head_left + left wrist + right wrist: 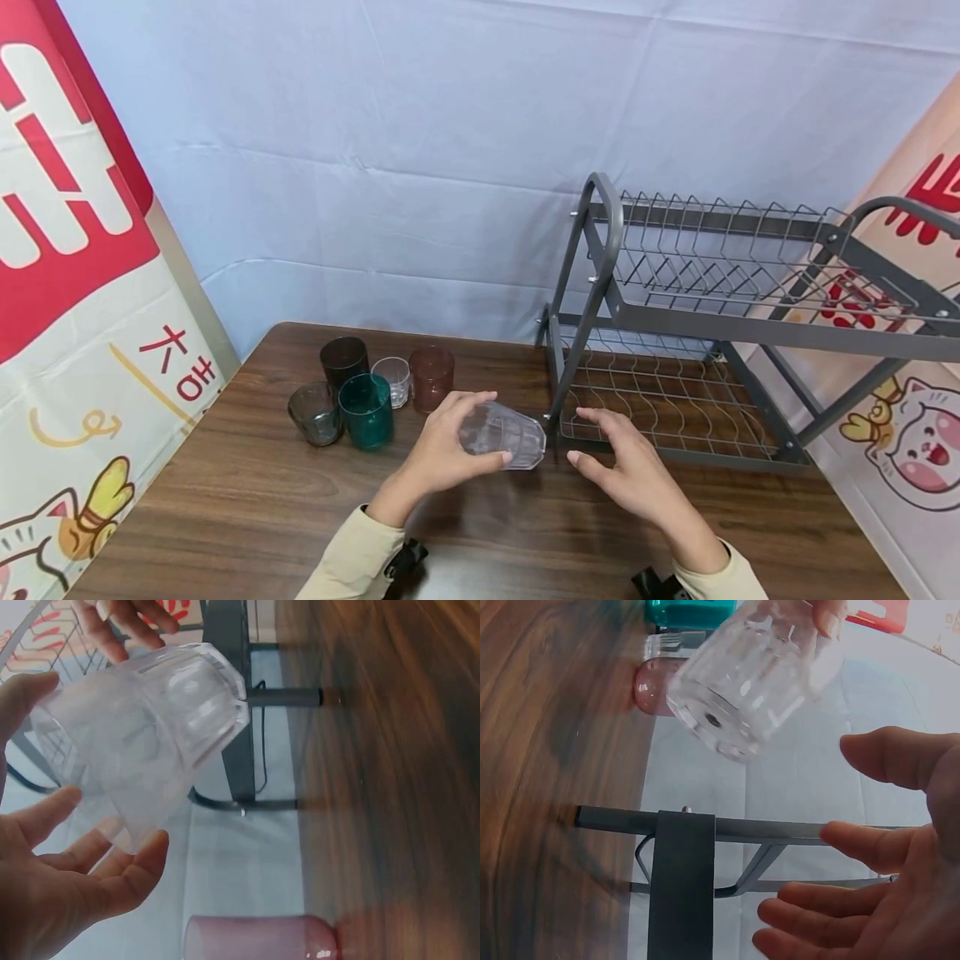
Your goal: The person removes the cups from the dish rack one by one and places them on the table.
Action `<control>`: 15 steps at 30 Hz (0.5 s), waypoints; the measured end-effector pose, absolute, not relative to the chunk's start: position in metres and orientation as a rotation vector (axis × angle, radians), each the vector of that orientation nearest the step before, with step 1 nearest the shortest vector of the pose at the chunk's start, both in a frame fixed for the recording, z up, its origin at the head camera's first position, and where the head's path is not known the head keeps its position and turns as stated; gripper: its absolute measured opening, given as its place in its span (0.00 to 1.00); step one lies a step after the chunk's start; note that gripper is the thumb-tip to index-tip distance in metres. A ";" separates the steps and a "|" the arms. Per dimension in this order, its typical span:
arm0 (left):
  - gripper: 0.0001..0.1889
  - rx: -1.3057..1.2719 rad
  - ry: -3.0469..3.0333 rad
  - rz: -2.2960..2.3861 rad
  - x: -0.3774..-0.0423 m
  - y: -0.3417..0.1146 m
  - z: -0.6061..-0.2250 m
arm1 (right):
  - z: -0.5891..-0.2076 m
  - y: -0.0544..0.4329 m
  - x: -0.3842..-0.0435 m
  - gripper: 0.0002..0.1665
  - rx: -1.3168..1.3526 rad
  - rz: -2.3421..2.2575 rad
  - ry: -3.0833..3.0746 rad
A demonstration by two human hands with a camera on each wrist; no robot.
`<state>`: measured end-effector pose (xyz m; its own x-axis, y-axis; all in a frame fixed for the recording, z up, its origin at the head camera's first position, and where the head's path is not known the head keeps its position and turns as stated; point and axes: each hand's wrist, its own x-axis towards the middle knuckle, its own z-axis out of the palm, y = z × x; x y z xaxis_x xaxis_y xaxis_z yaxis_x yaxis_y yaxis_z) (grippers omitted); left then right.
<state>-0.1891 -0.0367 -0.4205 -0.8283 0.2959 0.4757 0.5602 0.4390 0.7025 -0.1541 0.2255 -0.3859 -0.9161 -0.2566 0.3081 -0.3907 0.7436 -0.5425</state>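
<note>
A clear faceted glass (504, 435) is tilted in the air above the table, its thick base pointing right. My left hand (446, 446) grips it near the rim, thumb on one side and fingers on the other, as the left wrist view shows of the glass (142, 735). To the right of the base, my right hand (637, 471) hovers apart from the glass with spread fingers and holds nothing. In the right wrist view a gap separates that hand (885, 855) from the glass (742, 682).
Left of my hands stand a teal glass (366, 414), a grey glass (315, 415), a dark glass (343, 358), a small clear glass (393, 379) and a reddish glass (432, 377). A two-tier grey dish rack (742, 321) occupies the right of the wooden table (225, 500).
</note>
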 end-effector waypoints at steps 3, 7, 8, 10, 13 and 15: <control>0.37 -0.741 -2.442 -1.274 -0.191 -0.042 -0.421 | -0.386 0.224 -0.157 0.31 0.526 0.864 -2.760; 0.37 -0.736 -2.486 -1.178 -0.193 -0.048 -0.419 | -0.387 0.219 -0.159 0.31 0.539 0.767 -2.815; 0.37 -0.733 -2.500 -1.160 -0.193 -0.049 -0.419 | -0.387 0.218 -0.159 0.31 0.547 0.745 -2.827; 0.37 -0.727 -2.524 -1.123 -0.194 -0.051 -0.418 | -0.386 0.215 -0.158 0.32 0.558 0.702 -2.846; 0.38 -0.723 -2.560 -1.063 -0.195 -0.055 -0.418 | -0.383 0.211 -0.158 0.32 0.571 0.667 -2.877; 0.38 -0.723 -2.583 -1.023 -0.195 -0.057 -0.419 | -0.382 0.208 -0.157 0.32 0.575 0.648 -2.906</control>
